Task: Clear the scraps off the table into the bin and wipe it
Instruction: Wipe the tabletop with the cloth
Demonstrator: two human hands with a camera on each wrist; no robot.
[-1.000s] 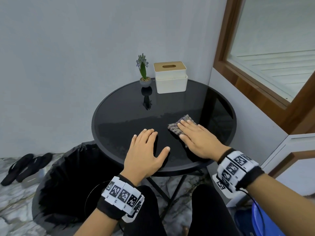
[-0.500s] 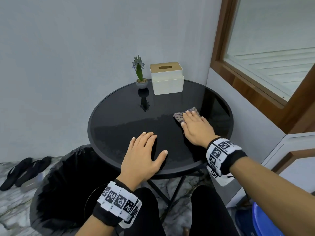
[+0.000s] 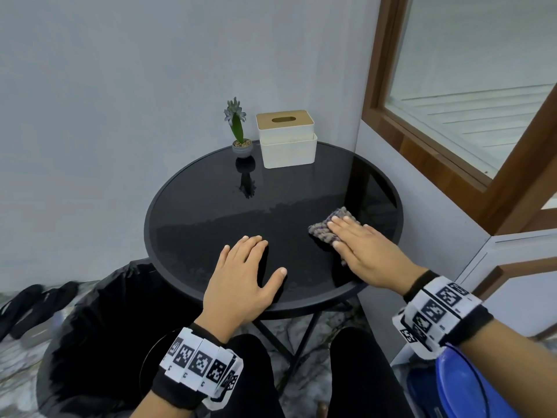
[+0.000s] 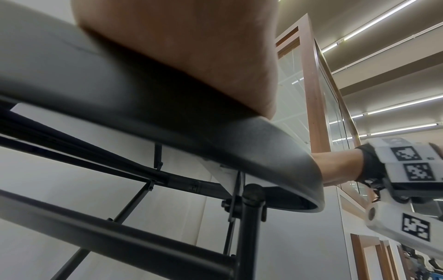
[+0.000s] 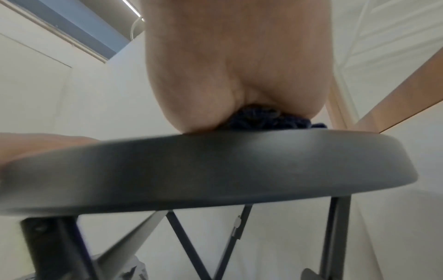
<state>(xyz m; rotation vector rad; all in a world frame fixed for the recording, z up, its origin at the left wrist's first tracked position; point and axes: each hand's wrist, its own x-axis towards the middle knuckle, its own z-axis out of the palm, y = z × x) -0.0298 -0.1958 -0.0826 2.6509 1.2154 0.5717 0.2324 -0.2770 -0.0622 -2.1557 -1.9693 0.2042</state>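
Observation:
A round black glass table (image 3: pixel 211 212) stands in a corner. My right hand (image 3: pixel 358 245) lies flat with straight fingers on a grey-purple knitted cloth (image 3: pixel 324 229) at the table's right side, pressing it down. The right wrist view shows the cloth (image 5: pixel 268 121) squeezed under my palm above the table rim (image 5: pixel 215 170). My left hand (image 3: pixel 241 273) rests flat on the near part of the tabletop, fingers spread, holding nothing. The left wrist view shows its palm (image 4: pixel 191 56) on the rim (image 4: pixel 239 144). A bin with a black liner (image 3: pixel 99 327) stands on the floor at the left. I see no scraps on the table.
A small potted plant (image 3: pixel 239 134) and a white tissue box with a wooden lid (image 3: pixel 286 140) stand at the table's far edge. Walls close in behind and to the right. Black sandals (image 3: pixel 27 303) lie on the floor at left. A blue container (image 3: pixel 464 384) is at lower right.
My right hand pushed the cloth away toward the far right, then drew it back nearer along the right side. The left hand stayed in place.

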